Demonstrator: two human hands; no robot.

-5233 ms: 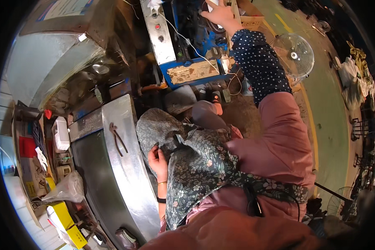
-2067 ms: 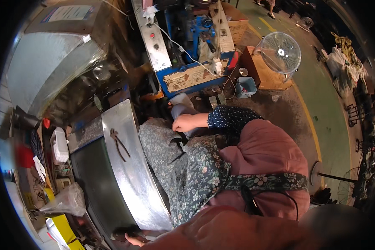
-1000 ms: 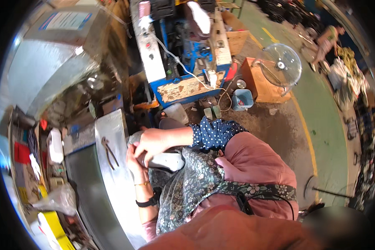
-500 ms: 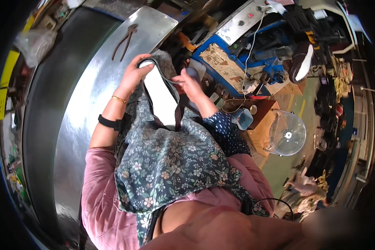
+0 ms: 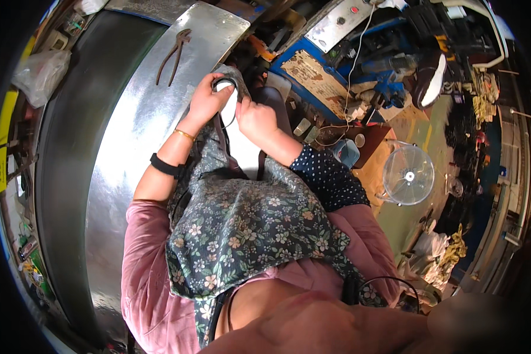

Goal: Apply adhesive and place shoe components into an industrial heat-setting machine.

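Note:
On my lap lies a dark shoe upper with a white sole board (image 5: pixel 248 150) facing up, its narrower end pointing away from me. My left hand (image 5: pixel 211 97) is closed round the far end, with the thumb over the dark edge. My right hand (image 5: pixel 258 121) pinches the dark edge on the right side, close to the left fingers, and covers part of the white board. Beneath my hands is a floral apron (image 5: pixel 242 236). Behind the right hand a dark rounded form shows, partly hidden.
Pliers (image 5: pixel 174 56) lie on the shiny metal bench (image 5: pixel 124 118) to the left, beside a dark conveyor belt (image 5: pixel 65 177). A blue machine (image 5: pixel 312 76) at the far right bears another dark shoe with a white bottom (image 5: pixel 433 82). A round fan (image 5: pixel 408 176) stands right, near a blue container (image 5: pixel 346 153).
My right hand has gone from loosely extended fingers to a pinch on the edge, moving up and inward. The left hand and the shoe upper's far end have shifted slightly right.

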